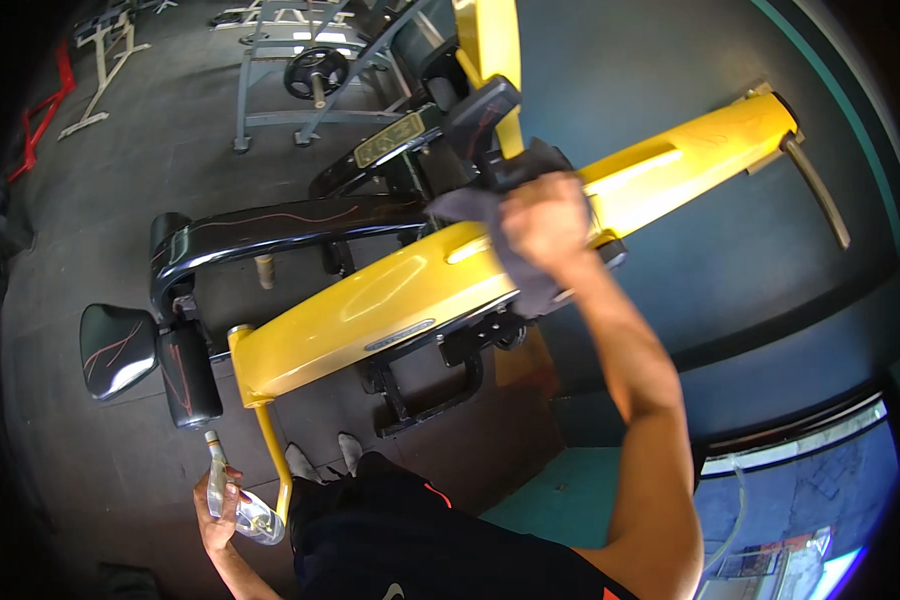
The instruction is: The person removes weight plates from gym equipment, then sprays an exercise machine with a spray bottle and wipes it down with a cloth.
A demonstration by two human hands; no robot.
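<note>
My right hand (546, 221), blurred, grips a dark cloth (521, 262) and presses it against the yellow frame beam (367, 307) of a gym machine, near the beam's upper joint. Part of the cloth hangs over the beam's edge. Down at the lower left, my left hand (221, 504) is closed round a clear spray bottle (259, 519) with a pale trigger head, beside the machine's bent yellow bar (272, 450). The bottle's nozzle points up towards a black padded roller (189, 375).
A black curved arm (285, 225) and a black pad (118, 350) extend left. A metal handle (817, 191) sticks out at the right beside the dark wall. Farther off stands a grey rack (244, 97) with a weight plate (316, 73). A window (795, 487) is at the lower right.
</note>
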